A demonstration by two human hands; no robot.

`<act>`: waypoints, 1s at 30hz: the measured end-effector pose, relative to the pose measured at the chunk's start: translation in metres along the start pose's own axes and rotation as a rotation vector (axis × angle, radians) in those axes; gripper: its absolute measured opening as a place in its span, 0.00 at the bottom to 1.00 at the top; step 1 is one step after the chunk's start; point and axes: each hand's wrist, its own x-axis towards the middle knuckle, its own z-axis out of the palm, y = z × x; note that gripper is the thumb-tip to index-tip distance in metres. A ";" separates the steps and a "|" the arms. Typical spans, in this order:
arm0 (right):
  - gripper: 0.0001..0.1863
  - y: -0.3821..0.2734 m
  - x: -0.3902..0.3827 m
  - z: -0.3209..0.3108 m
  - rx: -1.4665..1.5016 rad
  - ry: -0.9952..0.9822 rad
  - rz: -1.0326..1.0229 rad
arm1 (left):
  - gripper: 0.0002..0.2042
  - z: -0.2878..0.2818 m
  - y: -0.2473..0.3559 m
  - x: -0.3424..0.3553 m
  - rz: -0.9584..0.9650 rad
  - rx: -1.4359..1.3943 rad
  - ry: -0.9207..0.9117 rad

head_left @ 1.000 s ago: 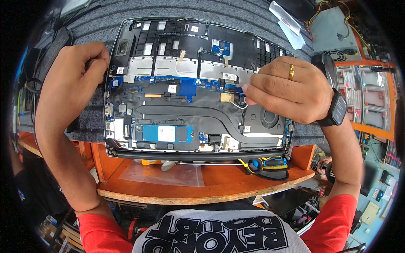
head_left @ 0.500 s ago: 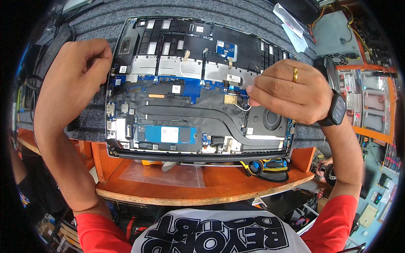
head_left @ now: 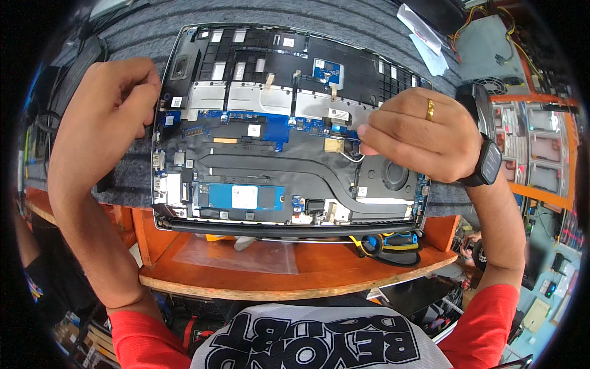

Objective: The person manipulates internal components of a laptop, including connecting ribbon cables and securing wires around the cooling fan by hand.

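Note:
An opened laptop base [head_left: 239,158] lies with its inner parts facing up: a blue circuit board [head_left: 283,128], a dark heat pipe [head_left: 295,165], a round fan [head_left: 395,176] and a blue storage stick [head_left: 244,197]. My left hand [head_left: 117,111] is closed at its left edge, fingers curled against the rim. Over the right part of the board, my right hand [head_left: 424,135] is closed in a pinch, near a thin white cable [head_left: 352,159]. Whatever its fingertips hold is hidden behind the fingers.
Grey ribbed cloth [head_left: 138,37] covers the bench. Beneath, an orange shelf [head_left: 203,270] holds a clear plastic bag [head_left: 246,255] and a yellow-and-blue tool [head_left: 393,243]. A metal power supply [head_left: 488,52] with loose wires stands at the far right, near white papers [head_left: 421,37].
The laptop base has slid slightly left, and my left hand has shifted a little with it. My right hand stays pinched in nearly the same place.

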 end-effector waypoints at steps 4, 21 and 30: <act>0.11 -0.009 0.004 -0.024 0.029 0.031 0.316 | 0.09 -0.008 -0.011 0.002 0.009 0.011 -0.012; 0.11 -0.057 -0.030 0.015 0.094 0.251 0.687 | 0.29 0.071 0.125 -0.003 0.750 0.369 -0.134; 0.17 -0.063 -0.032 0.013 0.126 0.214 0.721 | 0.30 0.080 0.129 -0.006 0.736 0.450 -0.082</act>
